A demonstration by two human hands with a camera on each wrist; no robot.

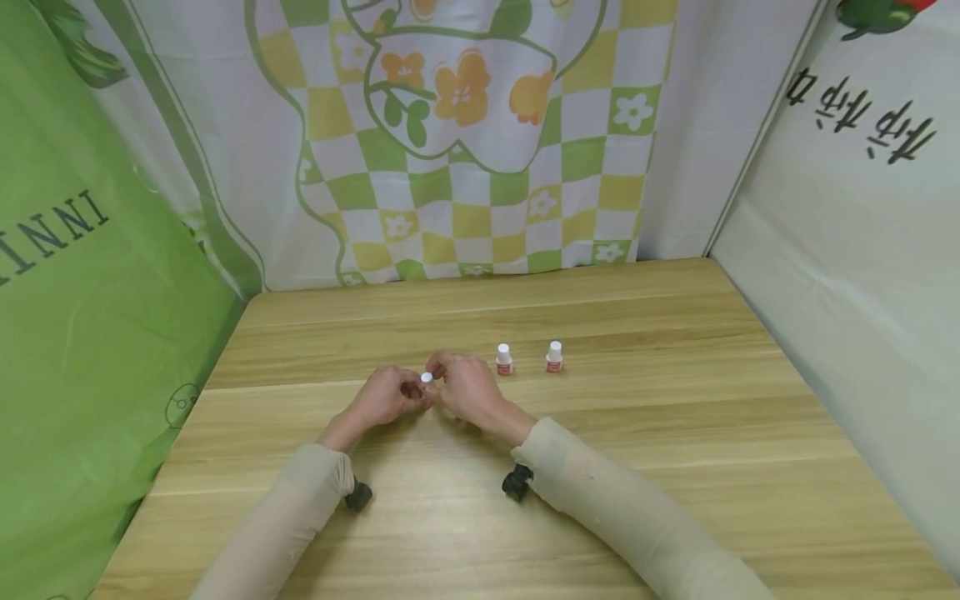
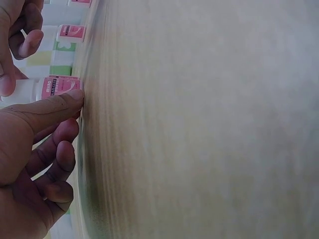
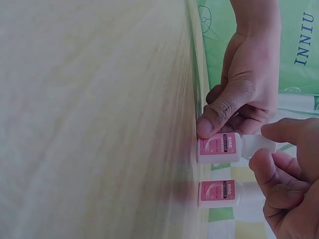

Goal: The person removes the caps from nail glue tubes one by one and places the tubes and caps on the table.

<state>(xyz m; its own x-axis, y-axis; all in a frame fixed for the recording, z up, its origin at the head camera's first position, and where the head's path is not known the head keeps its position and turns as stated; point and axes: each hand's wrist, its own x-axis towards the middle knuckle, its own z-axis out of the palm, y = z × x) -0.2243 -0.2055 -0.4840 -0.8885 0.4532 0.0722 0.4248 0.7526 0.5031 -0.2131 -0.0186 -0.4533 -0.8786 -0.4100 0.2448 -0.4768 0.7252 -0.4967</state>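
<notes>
A small white nail glue bottle [image 3: 219,148] with a pink label stands upright on the table between the two hands. My left hand [image 1: 388,394] pinches its lower body; in the left wrist view the thumb [image 2: 60,107] lies along the label, close to the tabletop. My right hand [image 1: 467,387] has its thumb and a finger around the white cap [image 1: 426,377], the other fingers curled. To the right of the hands stand two matching bottles, a nearer one [image 1: 504,360] and a farther one [image 1: 554,357], both upright with caps on.
The wooden table [image 1: 465,508] reaches back to a checkered, flowered curtain [image 1: 480,200]. A green cloth [image 1: 82,275] hangs along the left side and a white one [image 1: 847,250] along the right. Small black devices sit at both wrists, the right one [image 1: 517,482] under the sleeve cuff.
</notes>
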